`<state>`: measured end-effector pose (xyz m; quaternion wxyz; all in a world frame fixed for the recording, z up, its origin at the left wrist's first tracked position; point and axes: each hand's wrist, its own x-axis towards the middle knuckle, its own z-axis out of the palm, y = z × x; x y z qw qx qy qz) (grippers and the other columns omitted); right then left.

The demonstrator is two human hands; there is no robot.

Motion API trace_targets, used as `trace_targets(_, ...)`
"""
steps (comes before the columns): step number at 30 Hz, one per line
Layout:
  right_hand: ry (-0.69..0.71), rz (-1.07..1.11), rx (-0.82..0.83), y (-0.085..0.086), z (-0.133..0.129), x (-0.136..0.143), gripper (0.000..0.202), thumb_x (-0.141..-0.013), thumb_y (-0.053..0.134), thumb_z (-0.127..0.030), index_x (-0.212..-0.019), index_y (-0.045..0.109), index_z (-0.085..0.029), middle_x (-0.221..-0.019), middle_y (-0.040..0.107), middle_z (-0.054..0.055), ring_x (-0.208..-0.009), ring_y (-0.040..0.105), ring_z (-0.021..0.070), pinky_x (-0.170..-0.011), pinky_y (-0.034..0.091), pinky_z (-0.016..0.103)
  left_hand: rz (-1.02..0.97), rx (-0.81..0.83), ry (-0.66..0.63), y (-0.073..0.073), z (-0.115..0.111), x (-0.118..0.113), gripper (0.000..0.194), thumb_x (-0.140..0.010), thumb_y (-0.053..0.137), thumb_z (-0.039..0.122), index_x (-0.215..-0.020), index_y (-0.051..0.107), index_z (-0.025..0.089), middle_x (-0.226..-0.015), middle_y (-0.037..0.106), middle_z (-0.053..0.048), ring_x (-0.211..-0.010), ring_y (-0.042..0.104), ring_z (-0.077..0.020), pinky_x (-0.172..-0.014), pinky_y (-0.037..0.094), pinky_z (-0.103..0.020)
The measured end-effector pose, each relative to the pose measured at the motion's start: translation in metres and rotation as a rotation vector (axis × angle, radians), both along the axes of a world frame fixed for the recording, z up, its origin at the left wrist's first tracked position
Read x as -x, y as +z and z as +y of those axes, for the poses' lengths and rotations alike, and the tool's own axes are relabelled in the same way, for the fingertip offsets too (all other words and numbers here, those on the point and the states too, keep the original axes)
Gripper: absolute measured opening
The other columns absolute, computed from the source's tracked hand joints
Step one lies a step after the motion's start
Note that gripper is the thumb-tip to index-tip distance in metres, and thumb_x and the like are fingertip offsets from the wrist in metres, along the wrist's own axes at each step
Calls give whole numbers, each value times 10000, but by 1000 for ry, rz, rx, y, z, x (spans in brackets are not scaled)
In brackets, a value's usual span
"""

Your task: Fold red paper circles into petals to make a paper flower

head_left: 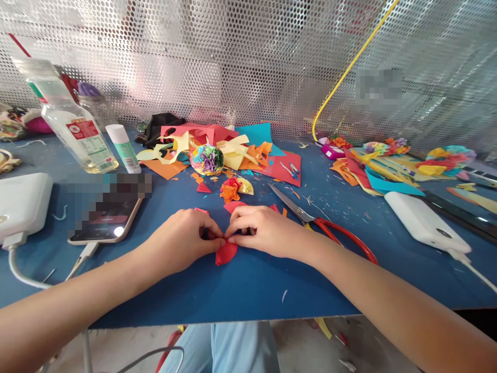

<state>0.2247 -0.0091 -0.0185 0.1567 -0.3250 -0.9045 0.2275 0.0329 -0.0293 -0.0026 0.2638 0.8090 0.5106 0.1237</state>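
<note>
Between my two hands a small piece of red paper point(226, 253) is pinched, its lower flap hanging toward me just above the blue table. My left hand point(184, 235) closes thumb and index finger on its left side. My right hand point(264, 230) grips the upper right side, with fingertips nearly touching those of the left. More red paper shows behind the right hand, partly hidden. Just beyond lies a small orange, red and yellow paper flower point(232, 189). Open scissors with red handles point(326, 223) rest right of my right hand.
A multicoloured paper ball point(207, 159) sits before a heap of cut coloured paper point(233, 147). On the left stand a glue stick point(123, 148), a clear bottle point(73, 122) and a phone point(112, 217). White power banks point(427, 223) lie at both sides. A perforated metal sheet point(233, 62) rises behind.
</note>
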Motion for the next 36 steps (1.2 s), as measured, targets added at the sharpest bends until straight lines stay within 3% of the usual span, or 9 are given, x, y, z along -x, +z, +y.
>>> trace_targets(6,79,-48,-132,0,3,-4,151,-817,572,-137,-876,695,-200,-910,607,3,-762,579,102,-676,419,225,-19,30,31,-4,1,1,141,-687,581,306,-703,706,242,-626,621,19,-567,496,-138,-541,375,-230)
trace_targets(12,148,-128,-241,3,3,-5,163,-853,529,-152,-891,679,-205,-940,605,4,-803,589,111,-653,419,224,-13,16,18,-5,3,0,145,-695,580,319,-695,695,232,-633,621,17,-557,490,-132,-536,383,-228)
trace_targets(19,189,-255,-389,4,-2,-8,220,-887,467,-176,-921,682,-213,-862,592,12,-732,569,118,-622,400,249,-14,-67,-118,-5,2,5,207,-766,545,336,-669,703,243,-700,639,0,-616,522,-135,-772,424,-283)
trace_targets(24,169,-239,-273,9,-1,-13,222,-859,489,-148,-833,699,-214,-787,585,-5,-703,564,108,-617,395,234,0,-54,-112,-2,0,5,251,-769,540,328,-578,663,221,-708,615,3,-600,511,-123,-702,424,-258)
trace_targets(29,71,-153,-145,8,2,-15,167,-831,516,-158,-839,680,-188,-841,613,3,-715,566,111,-660,423,236,33,-16,-20,-2,1,2,158,-718,591,366,-698,685,242,-672,609,21,-561,483,-124,-585,391,-245)
trace_targets(32,46,-76,-77,5,4,-10,147,-826,556,-201,-917,669,-180,-878,622,20,-750,571,123,-688,433,247,4,5,-14,-3,2,0,172,-721,578,358,-759,695,238,-716,624,10,-599,510,-134,-573,391,-238)
trace_targets(36,43,-15,-10,3,2,-4,104,-816,575,-177,-847,674,-173,-879,618,16,-777,574,123,-727,431,252,-24,-25,-56,-4,1,-2,162,-745,523,278,-713,668,213,-723,616,7,-608,517,-129,-602,402,-239)
